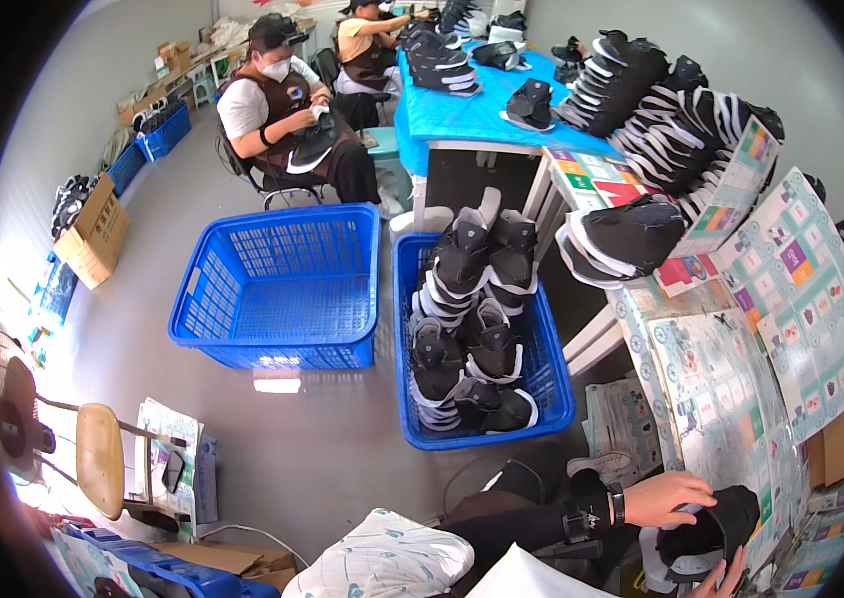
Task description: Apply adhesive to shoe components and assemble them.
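Observation:
At the lower right, a black shoe with a white-grey edge is held between my two hands, its dark opening facing up. My left hand, with straps round the wrist, reaches in from the left and grips the rim of the opening. Beside the lower edge of the picture, my right hand has its fingers against the shoe's near side; the rest of that hand is cut off. The shoe is over the near end of a table covered with printed sheets.
A blue crate of black-and-white shoes stands left of the table, beside another blue crate. Stacked shoes fill the far table. A seated person handles a shoe; another person works behind. A fan and chair stand left.

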Demonstrator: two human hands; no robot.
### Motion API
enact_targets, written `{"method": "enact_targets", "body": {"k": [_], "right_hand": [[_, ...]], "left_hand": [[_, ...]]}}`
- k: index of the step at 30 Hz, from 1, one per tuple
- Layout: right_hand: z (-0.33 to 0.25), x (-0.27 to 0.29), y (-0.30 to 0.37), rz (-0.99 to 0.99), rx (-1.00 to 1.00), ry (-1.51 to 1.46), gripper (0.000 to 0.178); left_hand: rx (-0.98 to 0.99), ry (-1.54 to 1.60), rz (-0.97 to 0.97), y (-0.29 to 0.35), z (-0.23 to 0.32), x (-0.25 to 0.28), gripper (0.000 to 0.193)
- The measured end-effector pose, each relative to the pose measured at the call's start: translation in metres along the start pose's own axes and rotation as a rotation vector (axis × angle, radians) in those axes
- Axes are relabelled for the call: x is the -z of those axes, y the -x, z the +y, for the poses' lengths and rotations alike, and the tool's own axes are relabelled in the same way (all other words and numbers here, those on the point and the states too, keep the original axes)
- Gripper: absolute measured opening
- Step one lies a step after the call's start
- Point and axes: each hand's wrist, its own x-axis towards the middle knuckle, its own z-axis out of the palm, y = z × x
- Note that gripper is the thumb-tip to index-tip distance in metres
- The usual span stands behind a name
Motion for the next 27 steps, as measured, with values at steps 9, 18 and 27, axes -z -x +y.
{"method": "enact_targets", "body": {"k": [9,18,27], "right_hand": [[0.04,0.018,0.007,0.092,-0.08,-0.429,0.028],[0.054,0.073,0.017,0.03,-0.033,-0.602,0.029],[0.065,0.087,0.002,0.095,-0.064,-0.507,0.02]], "left_hand": [[0.001,-0.226,-0.083,-0.037,0.021,-0.043,0.038],[0.231,-0.23,-0.047,-0.024,0.084,-0.08,0.02],[0.032,-0.582,0.032,-0.036,0.074,-0.105,0.018]]}}
